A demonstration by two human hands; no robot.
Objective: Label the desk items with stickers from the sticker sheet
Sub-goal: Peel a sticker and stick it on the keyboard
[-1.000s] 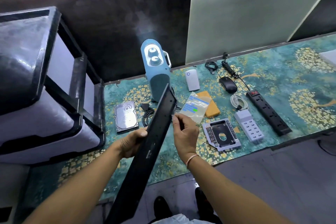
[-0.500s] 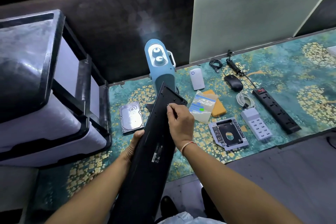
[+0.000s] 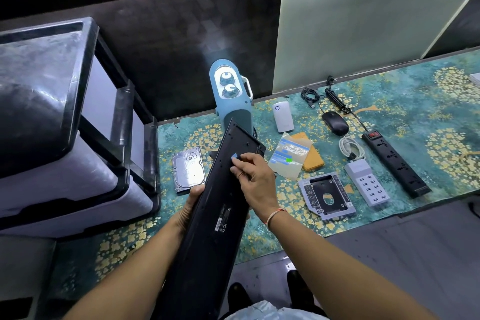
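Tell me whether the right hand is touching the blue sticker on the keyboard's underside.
Touching. The head view shows the right hand with fingertips laid over the blue sticker, pressing it onto the keyboard, which the left hand holds.

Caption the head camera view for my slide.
Right hand presses blue sticker onto upturned keyboard held by left hand.
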